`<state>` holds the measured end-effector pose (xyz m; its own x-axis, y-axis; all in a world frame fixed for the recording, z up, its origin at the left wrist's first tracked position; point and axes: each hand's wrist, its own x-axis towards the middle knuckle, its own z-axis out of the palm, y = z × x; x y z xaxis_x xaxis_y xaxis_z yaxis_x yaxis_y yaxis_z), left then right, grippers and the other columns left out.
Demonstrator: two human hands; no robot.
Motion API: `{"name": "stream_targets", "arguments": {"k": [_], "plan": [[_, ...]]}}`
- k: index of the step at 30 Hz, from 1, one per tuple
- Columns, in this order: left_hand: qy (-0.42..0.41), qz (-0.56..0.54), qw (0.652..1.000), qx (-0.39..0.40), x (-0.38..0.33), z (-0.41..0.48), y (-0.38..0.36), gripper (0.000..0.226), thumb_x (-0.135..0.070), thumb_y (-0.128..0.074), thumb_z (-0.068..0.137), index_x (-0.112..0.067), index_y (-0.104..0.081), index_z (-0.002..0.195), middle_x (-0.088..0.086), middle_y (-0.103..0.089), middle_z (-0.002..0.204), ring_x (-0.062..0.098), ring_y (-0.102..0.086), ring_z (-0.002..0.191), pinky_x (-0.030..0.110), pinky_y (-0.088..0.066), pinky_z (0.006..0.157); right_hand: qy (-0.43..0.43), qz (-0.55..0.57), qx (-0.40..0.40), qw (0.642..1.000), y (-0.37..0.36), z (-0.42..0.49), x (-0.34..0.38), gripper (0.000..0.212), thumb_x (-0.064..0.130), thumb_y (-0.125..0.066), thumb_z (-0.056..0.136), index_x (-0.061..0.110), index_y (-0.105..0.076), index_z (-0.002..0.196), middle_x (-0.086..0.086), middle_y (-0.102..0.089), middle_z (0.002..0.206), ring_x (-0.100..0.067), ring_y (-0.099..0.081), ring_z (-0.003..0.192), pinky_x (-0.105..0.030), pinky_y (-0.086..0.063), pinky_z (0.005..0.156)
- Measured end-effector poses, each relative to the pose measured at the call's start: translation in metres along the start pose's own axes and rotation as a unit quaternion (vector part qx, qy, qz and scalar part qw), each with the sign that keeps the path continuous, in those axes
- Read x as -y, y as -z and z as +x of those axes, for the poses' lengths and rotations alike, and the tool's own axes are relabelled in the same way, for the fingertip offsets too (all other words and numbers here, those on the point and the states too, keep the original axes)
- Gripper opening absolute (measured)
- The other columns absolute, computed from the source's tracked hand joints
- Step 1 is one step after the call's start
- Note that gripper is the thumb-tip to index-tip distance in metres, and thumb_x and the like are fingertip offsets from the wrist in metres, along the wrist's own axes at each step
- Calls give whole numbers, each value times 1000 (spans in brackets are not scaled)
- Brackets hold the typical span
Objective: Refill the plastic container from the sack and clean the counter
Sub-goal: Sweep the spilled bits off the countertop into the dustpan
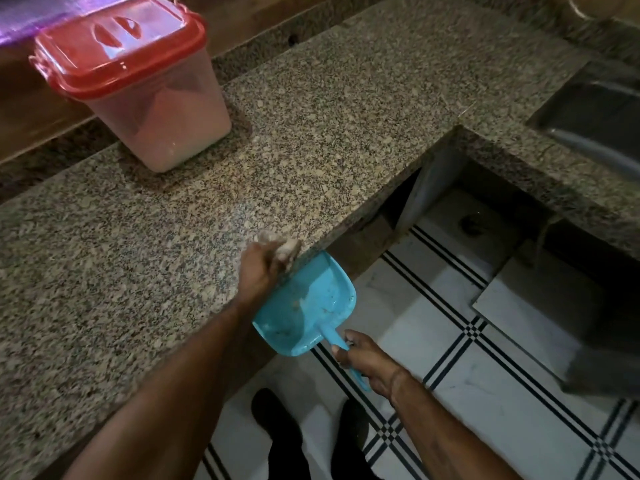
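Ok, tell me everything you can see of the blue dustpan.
The dustpan is light blue plastic, a shallow flared tray with a short straight handle. It is held below the counter edge, mouth up against the rim, over the tiled floor. The right hand grips the handle; the left hand, clutching a rag, is at its mouth. Some pale crumbs and smears lie inside.

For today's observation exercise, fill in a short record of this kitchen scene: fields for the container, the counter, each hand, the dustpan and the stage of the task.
container: plastic container, red lid closed, pale contents inside, standing at the back of the counter
counter: speckled granite counter, no sack in view
left hand: left hand at the counter's front edge, holding a crumpled cloth
right hand: right hand gripping the dustpan's handle
dustpan: blue dustpan held just below the counter edge, some debris inside
stage: cleaning; crumbs apparently being wiped into the dustpan
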<state>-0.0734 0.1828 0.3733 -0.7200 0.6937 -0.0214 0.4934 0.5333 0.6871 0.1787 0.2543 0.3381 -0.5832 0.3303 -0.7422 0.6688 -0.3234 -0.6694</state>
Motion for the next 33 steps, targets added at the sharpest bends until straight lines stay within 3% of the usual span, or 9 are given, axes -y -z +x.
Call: {"name": "stream_targets", "arguments": {"k": [3, 6, 9, 12, 14, 21, 23, 28, 33], "plan": [[-32, 116, 993, 21, 3, 4, -12, 38, -26, -55, 105, -23, -59, 143, 4, -53, 125, 21, -47, 114, 34, -41, 92, 4, -10, 0, 1000, 8, 6, 1, 20, 8, -60, 99, 20, -53, 84, 5, -48, 77, -5, -44, 68, -10, -39, 52], [-55, 167, 984, 14, 5, 1, -11, 32, -20, -56, 103, -18, -63, 134, 8, -59, 121, 24, -53, 106, 35, -47, 81, 0, -14, 7, 1000, 12, 6, 1, 5, 10, -60, 99, 15, -59, 100, 4, -51, 80, -5, -46, 69, -9, -40, 53], [-15, 155, 988, 0, 2, 1, -6, 22, -18, -56, 102, -12, -67, 120, 11, -65, 113, 24, -58, 96, 31, -41, 73, -4, -8, 5, 1000, 9, 6, -1, 16, 9, -60, 99, 4, -62, 115, 3, -52, 82, -5, -47, 71, -11, -42, 55], [16, 141, 989, -27, -6, -11, -5, 18, -19, -52, 104, -9, -65, 111, 14, -64, 107, 19, -51, 88, 30, -36, 72, -2, 3, 2, 1000, 2, 1, 1, 3, 7, -58, 100, 9, -59, 102, 2, -49, 79, -6, -44, 68, -8, -39, 50], [6, 153, 987, -42, -12, -27, -7, 28, -25, -44, 102, -10, -64, 113, 13, -62, 108, 20, -43, 91, 33, -33, 75, -3, 4, -6, 1000, -2, 1, 1, 13, 6, -57, 101, 15, -55, 91, 2, -48, 78, -6, -43, 67, -8, -38, 49], [-160, 236, 958, 13, -5, -54, -12, 41, -19, -66, 89, -13, -65, 129, 12, -63, 121, 27, -52, 95, 43, -52, 73, -12, 20, -15, 1000, -13, 0, 3, 11, 2, -58, 98, 13, -59, 95, -2, -52, 81, -8, -47, 67, -16, -42, 58], [-122, 201, 972, -26, -8, -46, -2, 43, -26, -53, 93, -12, -63, 132, 15, -60, 117, 24, -47, 93, 40, -47, 71, -12, 23, -15, 1000, -13, 1, 3, 10, 3, -58, 98, 10, -60, 105, -3, -53, 84, -9, -48, 70, -19, -43, 61], [113, 207, 969, -69, 18, -22, 23, 31, -36, -49, 98, -18, -54, 123, 15, -55, 118, 29, -51, 97, 41, -47, 76, -17, 15, -24, 999, -14, 5, 0, 19, 4, -59, 99, 3, -61, 117, -5, -53, 88, -7, -47, 71, -14, -44, 59], [54, 160, 985, -44, 2, -14, -1, 32, -41, -39, 106, -18, -58, 119, 10, -57, 122, 17, -50, 86, 35, -41, 71, -11, 19, -25, 999, -16, 7, -4, 14, 6, -60, 99, 7, -60, 114, -2, -52, 86, -7, -46, 72, -10, -43, 56]]}}
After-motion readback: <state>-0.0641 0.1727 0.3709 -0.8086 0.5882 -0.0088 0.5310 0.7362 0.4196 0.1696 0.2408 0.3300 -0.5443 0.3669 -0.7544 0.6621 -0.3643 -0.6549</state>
